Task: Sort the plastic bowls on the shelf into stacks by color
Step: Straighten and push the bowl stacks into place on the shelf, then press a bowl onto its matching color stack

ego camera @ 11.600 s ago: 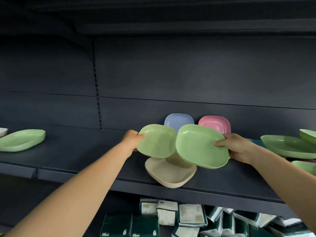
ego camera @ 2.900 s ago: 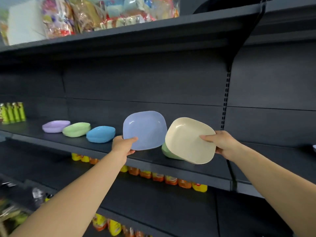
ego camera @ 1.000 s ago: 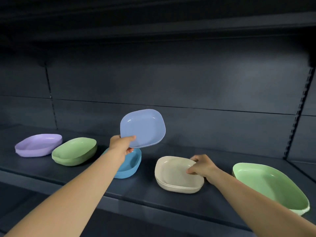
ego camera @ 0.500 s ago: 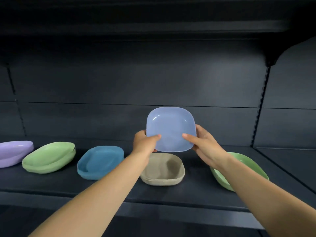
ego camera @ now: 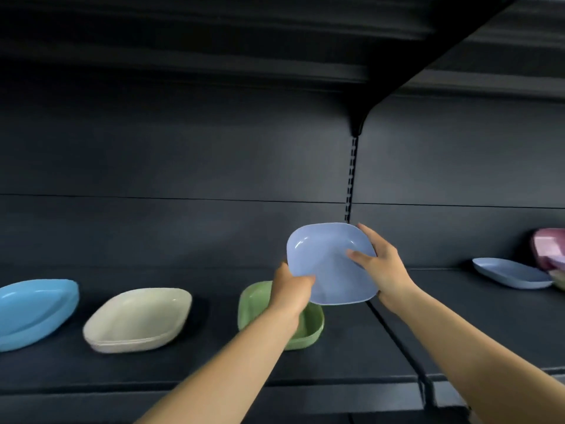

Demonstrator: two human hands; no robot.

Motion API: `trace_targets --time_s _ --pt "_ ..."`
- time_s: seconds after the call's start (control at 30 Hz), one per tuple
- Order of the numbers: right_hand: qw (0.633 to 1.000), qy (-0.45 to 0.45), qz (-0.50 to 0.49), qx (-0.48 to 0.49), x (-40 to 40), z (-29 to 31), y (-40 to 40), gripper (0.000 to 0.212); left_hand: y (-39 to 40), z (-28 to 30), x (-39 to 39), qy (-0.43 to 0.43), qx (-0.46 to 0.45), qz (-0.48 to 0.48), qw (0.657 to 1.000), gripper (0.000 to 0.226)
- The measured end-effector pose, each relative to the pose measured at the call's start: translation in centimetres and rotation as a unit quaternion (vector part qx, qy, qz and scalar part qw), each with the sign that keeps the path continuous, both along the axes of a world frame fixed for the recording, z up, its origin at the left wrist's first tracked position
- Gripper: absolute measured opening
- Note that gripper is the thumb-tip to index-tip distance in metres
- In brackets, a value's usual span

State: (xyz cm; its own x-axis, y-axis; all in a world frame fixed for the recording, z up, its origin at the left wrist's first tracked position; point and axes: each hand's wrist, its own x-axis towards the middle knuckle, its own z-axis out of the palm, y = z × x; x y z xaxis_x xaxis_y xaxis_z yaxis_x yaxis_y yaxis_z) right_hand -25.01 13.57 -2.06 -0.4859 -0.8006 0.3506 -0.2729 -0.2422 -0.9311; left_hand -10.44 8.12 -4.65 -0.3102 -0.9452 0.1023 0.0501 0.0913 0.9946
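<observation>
Both hands still hold the periwinkle bowl [ego camera: 331, 264] above the shelf [ego camera: 351, 356]: left hand [ego camera: 290, 293] pinches its lower-left rim, right hand [ego camera: 380, 267] now grips the right edge, thumb inside. It now hovers over the green bowl [ego camera: 308, 327], no longer the beige stack [ego camera: 137, 319].

no legible text, label, brand, number or sign appears anywhere in the view. the bowls and the dark shelf [ego camera: 336, 362] surfaces carry no readable markings.
</observation>
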Motion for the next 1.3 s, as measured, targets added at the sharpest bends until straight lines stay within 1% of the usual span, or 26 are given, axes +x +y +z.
trace_targets --time_s 0.1,0.2,0.27,0.3,0.37,0.4,0.47,0.5,0.57,0.6,0.63,0.67,0.7,0.83,0.87,0.9,0.93,1.0,1.03,1.07,1.13,1.2,1.27,1.3 --pt "0.999 0.009 -0.003 0.053 -5.1 -1.7 1.4 0.052 2.2 -1.0 -4.8 0.006 -0.009 -0.014 1.000 0.041" --pt "0.995 0.030 0.018 0.092 -9.1 -3.4 2.3 0.031 4.0 -2.0 -8.4 -0.003 -0.016 -0.020 1.000 0.037" --pt "0.993 0.026 0.031 0.108 -11.0 -4.7 2.7 0.030 4.9 -3.0 -10.0 -0.022 -0.004 -0.018 1.000 0.040" --pt "0.992 0.023 0.040 0.116 -11.7 -5.4 2.9 0.032 5.1 -3.6 -10.5 -0.041 0.002 -0.019 0.999 0.046" --pt "0.989 0.016 0.062 0.130 -12.9 -6.9 2.9 0.033 5.1 -4.5 -11.1 -0.088 0.006 -0.014 0.996 0.073" --pt "0.987 0.013 0.076 0.138 -13.4 -7.5 2.8 0.033 5.0 -4.8 -11.2 -0.108 0.009 -0.005 0.994 0.083" --pt "0.983 -0.003 0.110 0.147 -14.3 -8.5 2.4 0.032 4.4 -5.3 -11.4 -0.123 0.013 0.009 0.992 0.089" --pt "0.980 -0.008 0.130 0.148 -14.6 -8.8 2.2 0.036 4.3 -5.5 -11.5 -0.124 0.016 0.014 0.992 0.088" --pt "0.975 -0.024 0.164 0.150 -15.2 -9.5 1.6 0.068 4.3 -5.6 -11.7 -0.127 0.016 0.025 0.991 0.086" --pt "0.972 -0.036 0.174 0.152 -15.5 -9.7 1.4 0.081 4.3 -5.6 -11.8 -0.132 0.013 0.030 0.991 0.080" --pt "0.971 -0.041 0.180 0.153 -15.6 -9.8 1.2 0.086 4.2 -5.7 -11.9 -0.143 0.004 0.034 0.989 0.070" --pt "0.971 -0.036 0.182 0.154 -15.7 -10.0 1.1 0.083 4.2 -5.6 -12.0 -0.155 -0.006 0.037 0.987 0.054" --pt "0.970 -0.024 0.183 0.155 -15.7 -10.1 1.0 0.075 4.2 -5.6 -12.2 -0.161 -0.013 0.041 0.986 0.048" --pt "0.972 -0.004 0.181 0.150 -15.7 -10.1 1.0 0.034 3.9 -6.0 -12.4 -0.162 -0.027 0.059 0.985 0.050" --pt "0.974 -0.005 0.172 0.148 -15.6 -10.2 1.0 0.027 3.9 -6.0 -12.4 -0.159 -0.024 0.063 0.985 0.053" --pt "0.975 -0.008 0.162 0.149 -15.5 -10.2 0.9 0.025 3.9 -6.1 -12.4 -0.161 -0.020 0.065 0.985 0.053" --pt "0.976 -0.014 0.154 0.153 -15.3 -10.1 1.0 0.030 4.1 -6.0 -12.3 -0.170 -0.019 0.068 0.983 0.053" --pt "0.977 -0.038 0.129 0.164 -15.0 -9.5 1.3 0.055 4.2 -5.9 -12.2 -0.197 -0.015 0.073 0.977 0.064" --pt "0.978 -0.044 0.120 0.167 -14.9 -9.2 1.5 0.064 4.3 -5.7 -12.2 -0.210 -0.012 0.071 0.975 0.069" --pt "0.978 -0.045 0.116 0.168 -15.1 -8.9 1.8 0.068 4.4 -5.4 -12.1 -0.224 -0.015 0.070 0.972 0.071" --pt "0.980 -0.023 0.108 0.167 -15.8 -8.3 2.6 0.066 4.6 -4.8 -12.1 -0.275 -0.042 0.063 0.958 0.073" --pt "0.982 0.029 0.095 0.160 -17.1 -7.6 4.2 0.062 5.2 -3.9 -12.1 -0.341 -0.094 0.061 0.933 0.073" --pt "0.978 0.119 0.071 0.153 -18.8 -6.6 6.3 0.058 6.3 -2.8 -12.5 -0.392 -0.152 0.062 0.905 0.070" --pt "0.970 0.176 0.058 0.155 -19.8 -6.0 7.6 0.057 7.0 -2.2 -12.8 -0.412 -0.182 0.060 0.891 0.068"
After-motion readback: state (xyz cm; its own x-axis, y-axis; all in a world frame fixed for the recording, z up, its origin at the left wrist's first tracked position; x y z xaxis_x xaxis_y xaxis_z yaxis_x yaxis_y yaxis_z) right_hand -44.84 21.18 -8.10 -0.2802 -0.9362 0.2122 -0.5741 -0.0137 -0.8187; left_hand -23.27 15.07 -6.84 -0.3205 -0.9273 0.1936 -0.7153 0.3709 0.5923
